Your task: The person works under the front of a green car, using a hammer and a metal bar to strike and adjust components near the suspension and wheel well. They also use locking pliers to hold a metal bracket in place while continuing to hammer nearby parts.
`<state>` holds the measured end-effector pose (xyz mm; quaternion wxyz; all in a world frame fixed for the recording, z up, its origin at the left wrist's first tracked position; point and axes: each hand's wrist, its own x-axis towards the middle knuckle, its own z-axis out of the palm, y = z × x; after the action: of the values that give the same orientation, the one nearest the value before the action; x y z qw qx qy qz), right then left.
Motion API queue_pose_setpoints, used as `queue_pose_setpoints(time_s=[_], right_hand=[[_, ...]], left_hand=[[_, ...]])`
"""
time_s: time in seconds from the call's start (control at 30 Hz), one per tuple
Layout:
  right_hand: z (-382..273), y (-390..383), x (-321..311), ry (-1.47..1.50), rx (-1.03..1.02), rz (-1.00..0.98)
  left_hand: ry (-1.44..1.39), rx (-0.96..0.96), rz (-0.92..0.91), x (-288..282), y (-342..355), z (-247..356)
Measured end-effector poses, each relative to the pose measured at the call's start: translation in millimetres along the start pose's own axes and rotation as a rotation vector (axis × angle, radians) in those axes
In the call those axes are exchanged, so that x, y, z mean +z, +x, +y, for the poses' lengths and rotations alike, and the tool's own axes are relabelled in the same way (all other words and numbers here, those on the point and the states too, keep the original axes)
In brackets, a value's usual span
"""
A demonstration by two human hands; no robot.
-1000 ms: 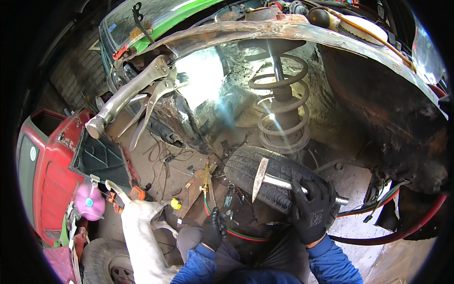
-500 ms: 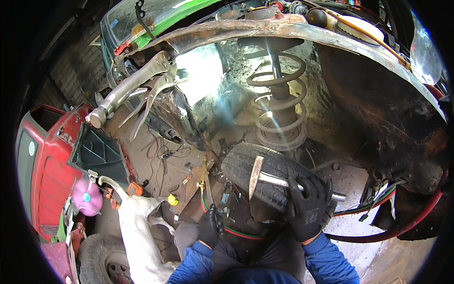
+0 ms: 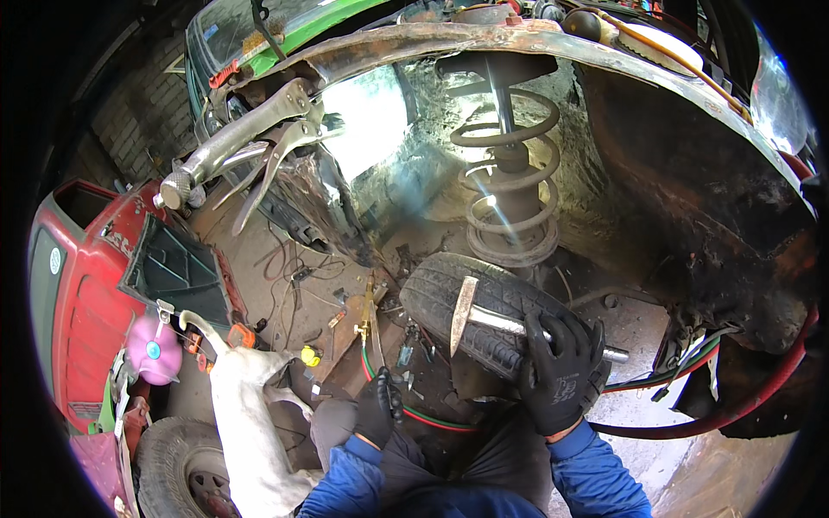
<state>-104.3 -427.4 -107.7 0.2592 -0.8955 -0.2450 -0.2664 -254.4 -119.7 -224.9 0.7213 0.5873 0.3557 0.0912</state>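
Observation:
My right hand [image 3: 561,380], in a black glove, is closed around the shiny metal handle of a hammer [image 3: 496,321]. The hammer lies across the tread of a tire [image 3: 432,289], its pointed rusty head toward the left. My left hand [image 3: 378,410], also gloved, is held low near my knee with its fingers curled; whatever may be inside them is hidden. Just beyond it a brass torch [image 3: 365,331] with red and green hoses lies on the floor. Above the tire stand a coil spring and strut [image 3: 516,186] inside the rusty wheel arch [image 3: 682,198].
Locking pliers [image 3: 272,168] grip the bodywork at upper left. A white dog [image 3: 250,423] is close to my left arm. A red vehicle body [image 3: 91,293], a pink round object [image 3: 155,350] and another wheel [image 3: 186,470] lie farther left. A thick red hose [image 3: 734,414] curves at right.
The view has shifted slightly. The hammer and my right hand stay on the tire, and my left hand remains curled near my knee. The dog's head end has shifted a little.

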Motion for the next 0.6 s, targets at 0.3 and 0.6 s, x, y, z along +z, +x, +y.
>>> queue_pose_setpoints(time_s=[0.3, 0.6], right_hand=[[-3, 3, -3, -0.022, -0.004, -0.015], [-5, 3, 0, -0.056, -0.025, 0.016]], left_hand=[[-0.282, -0.15, -0.081, 7, -37, 40], [-0.223, -0.044, -0.182, 3, -98, 82]])
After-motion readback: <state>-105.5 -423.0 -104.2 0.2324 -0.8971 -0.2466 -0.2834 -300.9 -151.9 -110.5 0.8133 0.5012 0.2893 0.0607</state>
